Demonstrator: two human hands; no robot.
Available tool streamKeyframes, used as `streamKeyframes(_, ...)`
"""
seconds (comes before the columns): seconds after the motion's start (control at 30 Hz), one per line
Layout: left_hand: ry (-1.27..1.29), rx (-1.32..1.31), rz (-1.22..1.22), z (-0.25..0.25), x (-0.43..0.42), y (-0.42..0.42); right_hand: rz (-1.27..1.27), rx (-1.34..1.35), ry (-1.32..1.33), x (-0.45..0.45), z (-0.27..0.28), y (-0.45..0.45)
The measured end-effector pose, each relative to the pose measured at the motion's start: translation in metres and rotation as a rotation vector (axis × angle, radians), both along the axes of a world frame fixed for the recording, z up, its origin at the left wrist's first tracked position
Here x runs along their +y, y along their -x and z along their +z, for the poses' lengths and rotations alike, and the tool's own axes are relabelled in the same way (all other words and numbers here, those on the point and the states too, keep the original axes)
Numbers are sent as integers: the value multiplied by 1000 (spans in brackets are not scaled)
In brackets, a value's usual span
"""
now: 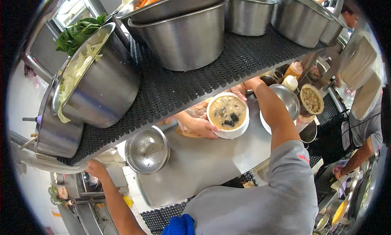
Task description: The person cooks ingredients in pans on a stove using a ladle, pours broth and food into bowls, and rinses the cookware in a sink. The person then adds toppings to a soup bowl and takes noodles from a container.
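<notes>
Under the shelf | bowl of soup in another person's hand | left hand, right hand: cannot tell grip

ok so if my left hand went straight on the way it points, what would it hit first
Probably the whitish plastic along the shelf's lower edge; your left hand looks right up against it, though depth is unclear.

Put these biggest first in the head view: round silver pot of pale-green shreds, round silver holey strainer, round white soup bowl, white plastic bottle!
1. Silver pot, though probably nearer the camera
2. Strainer and soup bowl: too alike
3. White bottle
</notes>
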State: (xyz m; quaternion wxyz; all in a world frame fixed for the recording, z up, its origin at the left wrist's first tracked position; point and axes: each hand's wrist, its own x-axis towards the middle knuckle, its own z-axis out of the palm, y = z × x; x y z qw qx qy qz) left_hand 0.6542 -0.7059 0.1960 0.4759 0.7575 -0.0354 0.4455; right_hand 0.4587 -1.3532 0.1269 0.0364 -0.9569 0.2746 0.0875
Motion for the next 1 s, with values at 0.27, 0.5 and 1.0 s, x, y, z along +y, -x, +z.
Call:
streamKeyframes(0.27, -69, 74, 76, 10, -7, 8, -2, 13, -3, 10, -15, -2)
streamKeyframes(0.5, -395, 19, 130, -11, 20, -9, -1, 24, 54, 14, 0, 1)
streamKeyframes(1.0, -245, 58, 82, -13, 19, -17, 608, -398, 227, 185, 71, 118)
